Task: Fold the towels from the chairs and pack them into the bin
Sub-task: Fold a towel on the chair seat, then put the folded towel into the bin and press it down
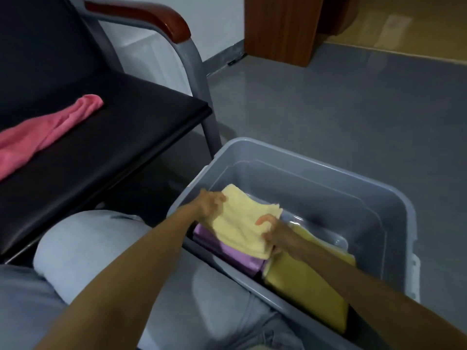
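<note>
Both hands pinch a folded pale yellow towel (242, 223): the left hand (211, 203) grips its far-left edge, the right hand (274, 233) its right edge, inside the grey bin (328, 170). Beneath the hands lie a purple towel (235, 253) and a mustard towel (303, 286). Well left of the left hand, a pink towel (38, 137) sprawls unfolded on the black chair (113, 137)

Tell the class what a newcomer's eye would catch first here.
The left grip and right grip pinch a folded pale yellow towel in the grey plastic bin, over a folded purple towel, beside a mustard yellow towel. A rumpled pink towel lies on the black chair seat at left.
</note>
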